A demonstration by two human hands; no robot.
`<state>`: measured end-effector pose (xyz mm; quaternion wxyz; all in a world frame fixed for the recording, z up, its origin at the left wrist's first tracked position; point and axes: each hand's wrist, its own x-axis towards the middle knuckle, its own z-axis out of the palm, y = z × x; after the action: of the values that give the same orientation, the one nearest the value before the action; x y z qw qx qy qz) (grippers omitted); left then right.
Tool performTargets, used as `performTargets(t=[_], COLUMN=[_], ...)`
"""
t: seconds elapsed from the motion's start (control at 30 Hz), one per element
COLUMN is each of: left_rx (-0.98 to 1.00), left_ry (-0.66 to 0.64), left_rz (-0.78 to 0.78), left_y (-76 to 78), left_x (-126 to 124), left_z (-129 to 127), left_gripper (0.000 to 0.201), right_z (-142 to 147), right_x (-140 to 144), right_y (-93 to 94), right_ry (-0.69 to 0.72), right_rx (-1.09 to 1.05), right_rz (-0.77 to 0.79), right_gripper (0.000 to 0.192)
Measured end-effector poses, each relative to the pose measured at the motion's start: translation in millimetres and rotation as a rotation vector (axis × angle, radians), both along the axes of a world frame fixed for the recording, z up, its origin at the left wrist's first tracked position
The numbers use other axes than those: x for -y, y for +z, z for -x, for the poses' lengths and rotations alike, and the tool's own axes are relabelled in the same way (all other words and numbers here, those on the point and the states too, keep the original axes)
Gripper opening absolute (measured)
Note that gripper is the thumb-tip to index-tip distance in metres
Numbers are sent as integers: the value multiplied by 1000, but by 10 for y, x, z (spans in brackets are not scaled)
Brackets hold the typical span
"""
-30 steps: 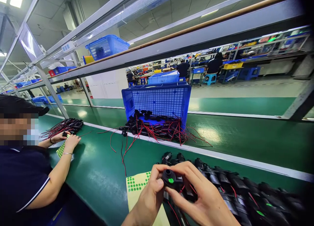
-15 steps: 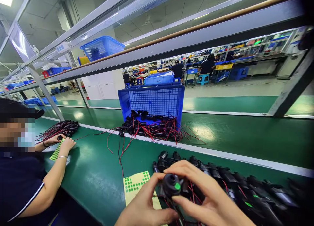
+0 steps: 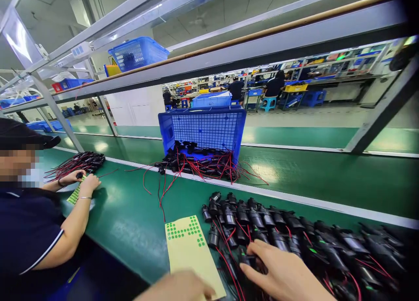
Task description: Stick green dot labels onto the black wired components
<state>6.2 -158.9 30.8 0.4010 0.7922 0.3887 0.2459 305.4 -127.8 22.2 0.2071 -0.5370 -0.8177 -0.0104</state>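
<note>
My right hand [image 3: 288, 277] sits at the lower centre of the frame, fingers [image 3: 253, 248] spread flat and loosely open over the black wired parts [image 3: 294, 235]; the fingertips touch one part near [image 3: 245, 259] without closing around it. My left hand [image 3: 176, 288] lies at the bottom edge, just touching the lower end of one yellow sticker sheet [image 3: 191, 253]; only its upper side shows, so I cannot tell whether its fingers are open or closed. The sheet carries green dots in its upper part, too many and too small to count. The black wired parts lie in rows across the lower right of the green desk [image 3: 131, 231], well over a dozen, each with red and black leads.

Further up, at frame centre, one blue crate [image 3: 203, 128] lies on its side, a second heap of wired parts [image 3: 196, 165] spilling from it. At the left, one co-worker's two hands [image 3: 83, 181] rest on another sticker sheet, beside a third bundle [image 3: 77, 161]. One blue basket [image 3: 139, 52] stands on the upper rack, upper left.
</note>
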Motion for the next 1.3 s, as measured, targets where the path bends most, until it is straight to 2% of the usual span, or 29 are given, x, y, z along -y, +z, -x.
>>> performTargets(t=[0.07, 0.13, 0.2, 0.27, 0.33, 0.43, 0.53, 0.63, 0.77, 0.9, 1.13, 1.23, 1.3], left_rx=[-145, -282, -368, -408, -407, -324, -166, 1, 140, 172, 99, 141, 235], left_ry=[179, 345, 442, 476, 481, 456, 391, 324, 289, 342, 412, 366, 304], left_rz=[-20, -28, -14, 9, 31, 69, 150, 213, 222, 169, 92, 106, 165], left_y=[-27, -65, -121, -183, -229, -227, -118, 66, 313, 469, 486, 495, 506], left_x=[-244, -482, -668, -783, -840, -871, -868, -809, -653, -505, -402, -385, -383], left_z=[79, 132, 159, 170, 178, 178, 131, 20, -176, -345, -476, -464, -443], left_gripper=[38, 45, 51, 50, 39, 22, 14, 14, 20, 10, 10, 14, 17], right_z=[63, 59, 22, -16, -30, 36, 230, 501, 790, 879, 823, 812, 812], right_x=[16, -5, -49, -107, -176, -280, -342, -341, -291, -259, -214, -196, -194], right_y=[-233, -374, -431, -413, -318, -60, 230, 399, 380, 304, 310, 341, 370], right_ry=[-8, -6, -2, 3, 16, 65, 140, 224, 295, 330, 351, 350, 340], right_rx=[39, 68, 86, 91, 83, 46, -26, -126, -262, -351, -360, -353, -358], right_rz=[-55, -115, -173, -224, -260, -278, -278, -279, -289, -306, -355, -395, -424], right_gripper=[11, 12, 12, 14, 18, 17, 19, 25, 23, 18, 16, 20, 23])
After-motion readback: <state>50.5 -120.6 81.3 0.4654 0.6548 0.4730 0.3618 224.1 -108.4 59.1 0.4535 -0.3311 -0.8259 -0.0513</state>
